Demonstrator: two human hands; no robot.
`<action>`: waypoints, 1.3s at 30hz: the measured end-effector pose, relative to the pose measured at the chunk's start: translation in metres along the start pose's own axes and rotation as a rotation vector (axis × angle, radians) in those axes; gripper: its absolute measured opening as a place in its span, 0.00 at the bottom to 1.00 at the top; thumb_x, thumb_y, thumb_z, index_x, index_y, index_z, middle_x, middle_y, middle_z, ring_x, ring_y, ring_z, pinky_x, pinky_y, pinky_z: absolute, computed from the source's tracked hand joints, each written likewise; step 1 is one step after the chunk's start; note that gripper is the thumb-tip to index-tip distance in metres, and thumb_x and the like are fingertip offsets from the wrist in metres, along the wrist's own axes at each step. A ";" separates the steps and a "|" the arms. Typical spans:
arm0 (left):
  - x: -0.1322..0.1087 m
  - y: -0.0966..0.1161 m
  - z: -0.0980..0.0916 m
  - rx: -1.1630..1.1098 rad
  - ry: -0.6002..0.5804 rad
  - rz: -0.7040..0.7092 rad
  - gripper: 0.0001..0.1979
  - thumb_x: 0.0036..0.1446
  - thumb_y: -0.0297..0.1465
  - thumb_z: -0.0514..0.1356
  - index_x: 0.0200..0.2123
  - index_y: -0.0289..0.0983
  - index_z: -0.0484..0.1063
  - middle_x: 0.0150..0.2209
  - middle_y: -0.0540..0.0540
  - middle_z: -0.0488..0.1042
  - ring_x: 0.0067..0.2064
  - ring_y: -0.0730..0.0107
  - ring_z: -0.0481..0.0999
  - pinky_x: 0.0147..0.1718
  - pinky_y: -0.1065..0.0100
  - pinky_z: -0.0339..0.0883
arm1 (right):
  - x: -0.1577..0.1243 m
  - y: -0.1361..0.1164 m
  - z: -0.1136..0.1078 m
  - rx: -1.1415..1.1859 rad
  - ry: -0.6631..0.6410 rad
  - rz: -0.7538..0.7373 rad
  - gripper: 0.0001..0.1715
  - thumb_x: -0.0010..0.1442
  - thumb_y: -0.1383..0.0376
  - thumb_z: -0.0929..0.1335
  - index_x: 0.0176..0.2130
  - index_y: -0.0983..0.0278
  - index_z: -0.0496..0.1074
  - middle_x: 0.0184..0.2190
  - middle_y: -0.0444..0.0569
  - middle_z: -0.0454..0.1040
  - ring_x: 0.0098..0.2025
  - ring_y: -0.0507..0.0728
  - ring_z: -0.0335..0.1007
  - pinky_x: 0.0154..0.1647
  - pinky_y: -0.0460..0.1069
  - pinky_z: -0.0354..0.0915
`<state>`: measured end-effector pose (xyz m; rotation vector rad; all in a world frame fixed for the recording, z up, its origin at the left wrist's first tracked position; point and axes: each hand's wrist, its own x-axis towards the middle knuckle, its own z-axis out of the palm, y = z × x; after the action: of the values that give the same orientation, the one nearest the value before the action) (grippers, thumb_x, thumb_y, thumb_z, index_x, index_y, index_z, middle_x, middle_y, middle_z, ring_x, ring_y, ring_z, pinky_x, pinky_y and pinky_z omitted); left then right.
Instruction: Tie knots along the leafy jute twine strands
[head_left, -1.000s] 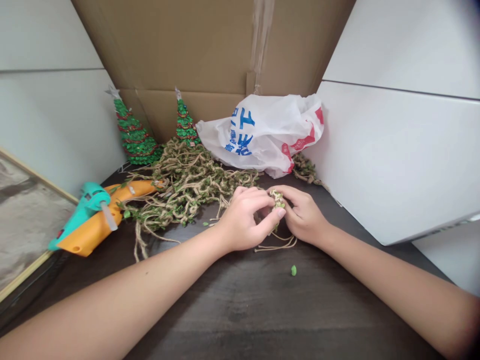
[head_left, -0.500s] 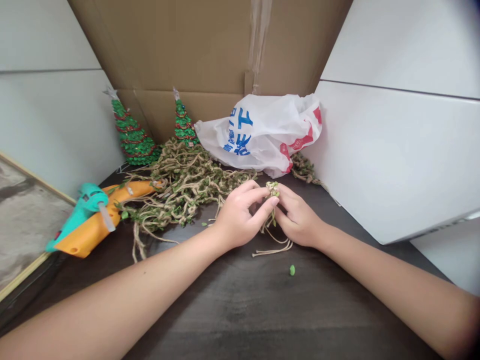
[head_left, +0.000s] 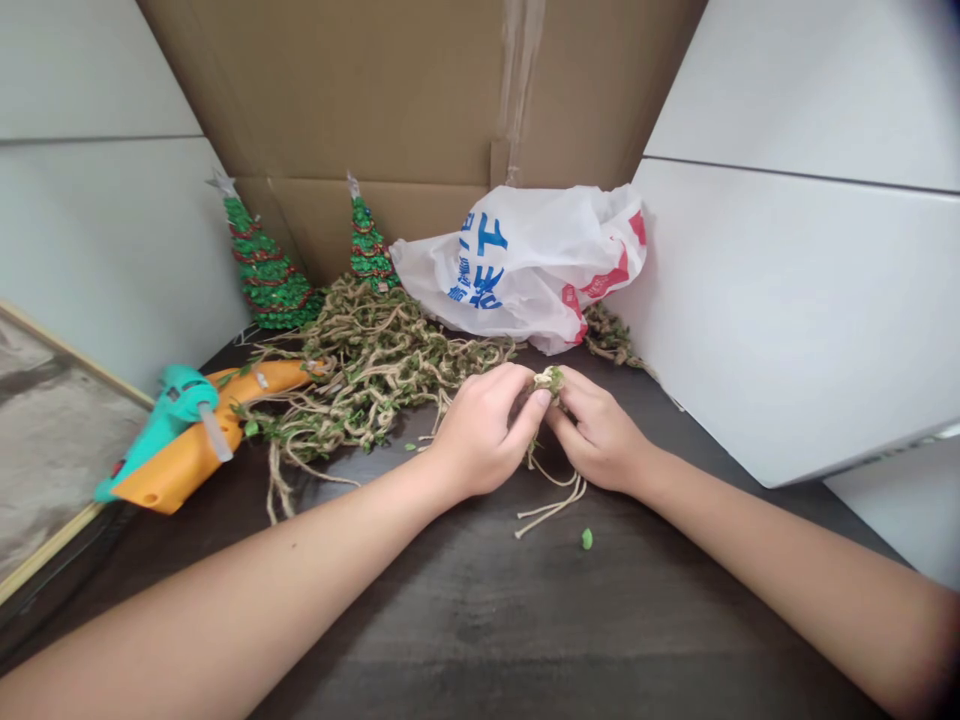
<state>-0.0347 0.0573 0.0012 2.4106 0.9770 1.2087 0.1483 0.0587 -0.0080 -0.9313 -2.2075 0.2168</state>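
Observation:
Between my two hands is a bunched leafy twine garland (head_left: 550, 379), tan cord with small green leaves. My left hand (head_left: 487, 430) pinches it from the left, thumb pressed on its front. My right hand (head_left: 600, 430) grips it from the right with fingers bent; their tips are partly hidden behind the bunch. Loose cord ends (head_left: 551, 515) hang below onto the dark table (head_left: 480, 610). A single green leaf (head_left: 586, 539) lies nearer to me. Left of my hands spreads a large tangled heap of the same leafy twine (head_left: 382, 360).
A teal glue gun (head_left: 176, 400) rests with an orange holder (head_left: 180, 465) at the left. Behind the heap stand two green tinsel Christmas trees (head_left: 274, 275). A white plastic bag (head_left: 540, 260) lies at the back against cardboard (head_left: 375, 90). White panels (head_left: 795, 320) flank the table.
The bunch has turned slightly between my fingers, and my left thumb has shifted a little. Its hanging cord ends have swung slightly toward me.

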 end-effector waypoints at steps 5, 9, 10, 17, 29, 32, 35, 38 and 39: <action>0.001 0.001 -0.001 0.151 0.051 -0.109 0.11 0.69 0.35 0.52 0.34 0.37 0.66 0.32 0.49 0.71 0.34 0.67 0.69 0.38 0.64 0.59 | -0.002 -0.003 0.000 0.022 0.066 0.128 0.12 0.67 0.64 0.64 0.51 0.61 0.66 0.42 0.51 0.76 0.43 0.60 0.73 0.45 0.56 0.67; 0.002 0.003 -0.003 0.229 0.053 -0.173 0.15 0.69 0.37 0.52 0.29 0.37 0.64 0.29 0.49 0.71 0.33 0.67 0.69 0.37 0.63 0.57 | -0.004 -0.001 0.001 -0.014 0.155 0.185 0.13 0.67 0.61 0.65 0.51 0.61 0.66 0.40 0.50 0.76 0.40 0.59 0.74 0.43 0.55 0.67; 0.002 0.004 -0.003 0.242 0.045 -0.174 0.17 0.69 0.37 0.52 0.28 0.37 0.63 0.28 0.49 0.71 0.32 0.67 0.69 0.37 0.63 0.56 | -0.004 -0.001 0.001 -0.016 0.173 0.185 0.12 0.68 0.61 0.65 0.50 0.61 0.67 0.40 0.50 0.76 0.40 0.59 0.74 0.44 0.55 0.68; 0.001 0.001 0.000 0.105 -0.031 -0.013 0.19 0.69 0.37 0.53 0.25 0.36 0.68 0.25 0.50 0.72 0.30 0.71 0.70 0.38 0.65 0.59 | -0.001 0.001 -0.002 -0.049 0.159 0.065 0.10 0.69 0.65 0.63 0.46 0.63 0.72 0.37 0.51 0.72 0.39 0.57 0.71 0.41 0.54 0.67; -0.003 -0.001 0.001 -0.079 0.000 0.078 0.15 0.70 0.35 0.51 0.32 0.36 0.70 0.29 0.48 0.73 0.31 0.71 0.72 0.33 0.69 0.65 | 0.001 0.000 -0.002 0.134 0.053 0.032 0.14 0.69 0.66 0.63 0.30 0.63 0.67 0.32 0.46 0.63 0.33 0.53 0.63 0.36 0.50 0.64; -0.002 0.000 0.001 -0.043 -0.012 0.038 0.16 0.71 0.35 0.50 0.32 0.37 0.69 0.29 0.48 0.72 0.31 0.70 0.72 0.33 0.68 0.65 | 0.001 0.000 -0.002 0.146 0.035 0.049 0.12 0.70 0.65 0.63 0.33 0.63 0.68 0.33 0.46 0.64 0.34 0.53 0.63 0.38 0.51 0.65; -0.002 0.000 0.001 -0.067 0.015 0.005 0.13 0.71 0.36 0.50 0.35 0.37 0.69 0.30 0.47 0.73 0.32 0.70 0.72 0.33 0.68 0.66 | 0.001 -0.001 -0.002 0.147 0.017 0.058 0.09 0.70 0.64 0.62 0.38 0.62 0.70 0.35 0.48 0.66 0.37 0.55 0.66 0.41 0.53 0.67; -0.002 0.000 0.000 -0.076 0.045 -0.026 0.12 0.71 0.35 0.50 0.39 0.37 0.69 0.33 0.46 0.74 0.35 0.69 0.74 0.36 0.67 0.68 | 0.002 -0.002 -0.002 0.149 0.003 0.054 0.08 0.70 0.63 0.62 0.40 0.62 0.70 0.35 0.48 0.66 0.38 0.56 0.66 0.42 0.54 0.67; -0.002 0.001 0.000 -0.062 0.039 -0.035 0.12 0.71 0.35 0.50 0.40 0.37 0.69 0.35 0.45 0.75 0.36 0.68 0.74 0.38 0.67 0.68 | 0.002 -0.003 -0.002 0.151 0.001 0.054 0.09 0.70 0.63 0.62 0.40 0.61 0.70 0.35 0.49 0.67 0.38 0.56 0.67 0.42 0.54 0.68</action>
<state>-0.0355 0.0556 0.0006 2.3210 0.9745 1.2592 0.1471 0.0575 -0.0046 -0.9076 -2.1342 0.4025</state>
